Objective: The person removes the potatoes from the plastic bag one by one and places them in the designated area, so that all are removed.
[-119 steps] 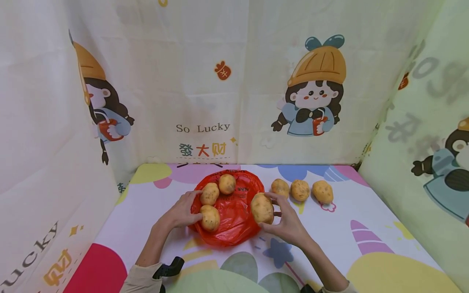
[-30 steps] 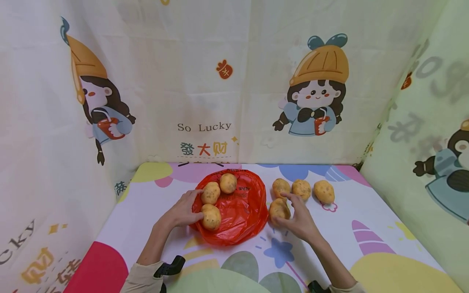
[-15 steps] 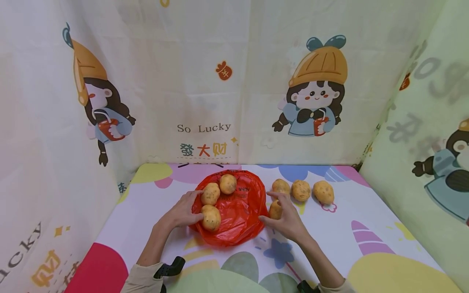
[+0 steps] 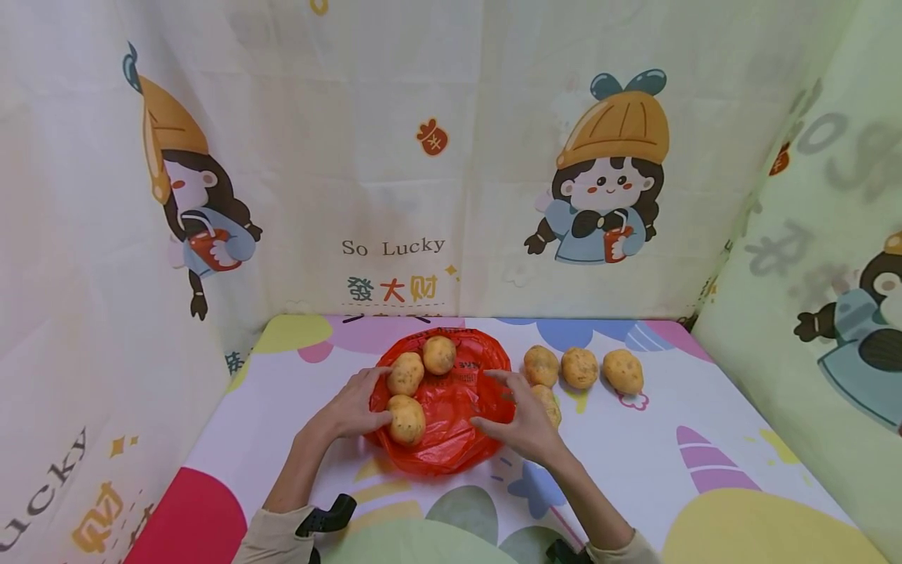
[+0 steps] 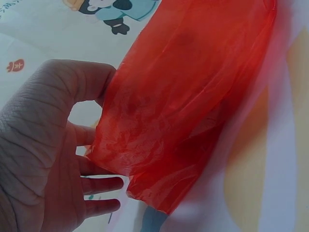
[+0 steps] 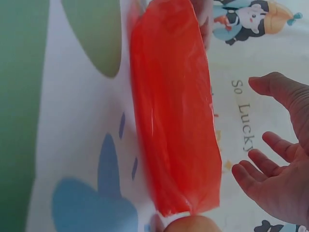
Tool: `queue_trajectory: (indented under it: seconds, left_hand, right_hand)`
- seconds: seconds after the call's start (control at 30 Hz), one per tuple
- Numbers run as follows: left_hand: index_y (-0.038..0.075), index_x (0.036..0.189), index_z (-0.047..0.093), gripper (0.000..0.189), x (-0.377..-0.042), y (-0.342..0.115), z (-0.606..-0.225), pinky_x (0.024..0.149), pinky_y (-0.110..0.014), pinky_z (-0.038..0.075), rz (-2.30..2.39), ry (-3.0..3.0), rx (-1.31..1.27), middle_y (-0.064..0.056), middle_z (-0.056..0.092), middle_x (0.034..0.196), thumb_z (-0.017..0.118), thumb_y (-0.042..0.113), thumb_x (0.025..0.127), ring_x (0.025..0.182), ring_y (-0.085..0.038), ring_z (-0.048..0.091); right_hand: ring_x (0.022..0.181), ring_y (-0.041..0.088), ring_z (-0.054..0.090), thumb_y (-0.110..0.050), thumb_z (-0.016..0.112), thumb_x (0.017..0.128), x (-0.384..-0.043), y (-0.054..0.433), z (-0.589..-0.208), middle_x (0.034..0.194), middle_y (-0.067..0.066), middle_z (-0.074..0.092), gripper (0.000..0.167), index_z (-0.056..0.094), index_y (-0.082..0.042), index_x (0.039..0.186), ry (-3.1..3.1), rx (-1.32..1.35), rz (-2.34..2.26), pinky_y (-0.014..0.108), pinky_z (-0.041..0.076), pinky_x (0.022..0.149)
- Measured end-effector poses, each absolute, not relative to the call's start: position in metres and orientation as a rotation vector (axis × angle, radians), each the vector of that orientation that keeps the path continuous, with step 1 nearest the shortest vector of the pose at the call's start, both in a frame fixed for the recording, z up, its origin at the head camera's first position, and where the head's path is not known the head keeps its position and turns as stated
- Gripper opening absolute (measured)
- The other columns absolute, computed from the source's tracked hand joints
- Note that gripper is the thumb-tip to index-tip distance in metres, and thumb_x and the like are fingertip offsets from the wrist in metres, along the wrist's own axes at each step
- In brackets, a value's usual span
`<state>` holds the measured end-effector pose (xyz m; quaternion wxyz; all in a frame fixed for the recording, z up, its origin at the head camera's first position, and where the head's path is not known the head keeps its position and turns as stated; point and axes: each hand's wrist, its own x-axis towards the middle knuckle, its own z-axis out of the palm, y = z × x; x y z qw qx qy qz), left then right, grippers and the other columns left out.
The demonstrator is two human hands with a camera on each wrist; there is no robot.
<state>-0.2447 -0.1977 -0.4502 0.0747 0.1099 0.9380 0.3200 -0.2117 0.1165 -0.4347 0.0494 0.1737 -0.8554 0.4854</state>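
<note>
A red plastic bag (image 4: 454,415) stands with its mouth spread wide. Inside it, along the left and back, lie three potatoes (image 4: 405,374). My left hand (image 4: 355,403) holds the bag's left rim between thumb and fingers; the left wrist view shows the bag wall (image 5: 178,96) at the fingers. Over the bag's right side is my right hand (image 4: 524,419), fingers spread and holding nothing. In the right wrist view that hand (image 6: 280,179) appears apart from the bag. Just right of the bag, a potato (image 4: 550,406) is partly hidden by the right hand.
Three more potatoes (image 4: 579,368) sit in a row to the right of the bag, near the back of the patterned table cover (image 4: 620,454). Printed cloth (image 4: 486,157) hangs behind the table and along both sides.
My right hand put the potato it held down on the table right of the bag, let go, and moved left over the bag. The left hand stayed at the rim.
</note>
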Motion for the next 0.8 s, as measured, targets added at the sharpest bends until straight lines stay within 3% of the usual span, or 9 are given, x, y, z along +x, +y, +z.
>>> queue_trajectory:
  seconds: [0.2,0.43,0.8]
  left_hand:
    - [0.013,0.154,0.035,0.087,-0.245,-0.199,-0.452,0.106,-0.065,0.044,0.961,2.822,0.332,-0.016,0.037,0.155,0.076,0.028,0.079,0.139,-0.037,0.038]
    - [0.012,0.153,0.036,0.084,-0.244,-0.200,-0.450,0.108,-0.066,0.042,0.958,2.828,0.351,-0.017,0.038,0.154,0.075,0.027,0.080,0.138,-0.037,0.039]
    - [0.011,0.154,0.035,0.085,-0.245,-0.198,-0.451,0.109,-0.065,0.041,0.951,2.817,0.353,-0.017,0.037,0.155,0.074,0.028,0.081,0.139,-0.038,0.037]
  right_hand:
    - [0.127,0.047,0.054,-0.022,0.086,0.081,-0.213,0.105,-0.435,0.138,0.013,0.053,0.070,0.052,-0.009,0.142,-2.565,0.619,1.543,0.062,0.051,0.099]
    - [0.128,0.043,0.054,-0.027,0.085,0.083,-0.214,0.092,-0.434,0.143,0.007,0.054,0.068,0.052,-0.020,0.142,-2.599,0.642,1.614,0.060,0.050,0.101]
    - [0.130,0.039,0.052,-0.033,0.084,0.084,-0.214,0.077,-0.438,0.141,0.009,0.054,0.070,0.051,-0.012,0.141,-2.675,0.679,1.643,0.059,0.048,0.105]
